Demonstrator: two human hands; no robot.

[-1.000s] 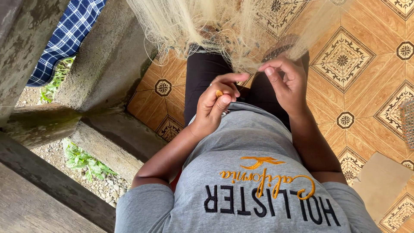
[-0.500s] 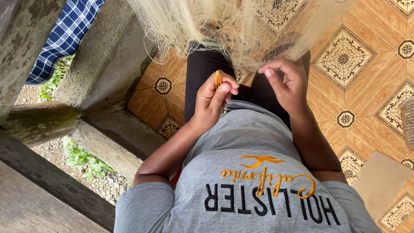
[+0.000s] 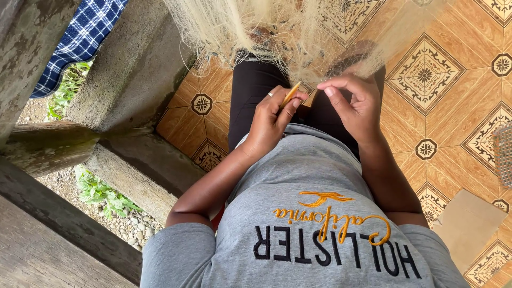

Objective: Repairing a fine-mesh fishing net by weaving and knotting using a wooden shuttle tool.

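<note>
Left hand (image 3: 272, 120): fingers closed around slim orange needle (image 3: 290, 95), over the lap. Right hand (image 3: 354, 104): fingers pinching pale fishing net (image 3: 256, 26) hanging above the tiled floor (image 3: 442, 80).

Light: we see bright, even daylight, soft and without glare.
Shadows: faint ones under our hands (image 3: 320, 114) and arms.
Focus: sharp nearly throughout; the pale netting (image 3: 266, 26) looks hazy far off.
Edges: slight wide-angle stretch.
</note>
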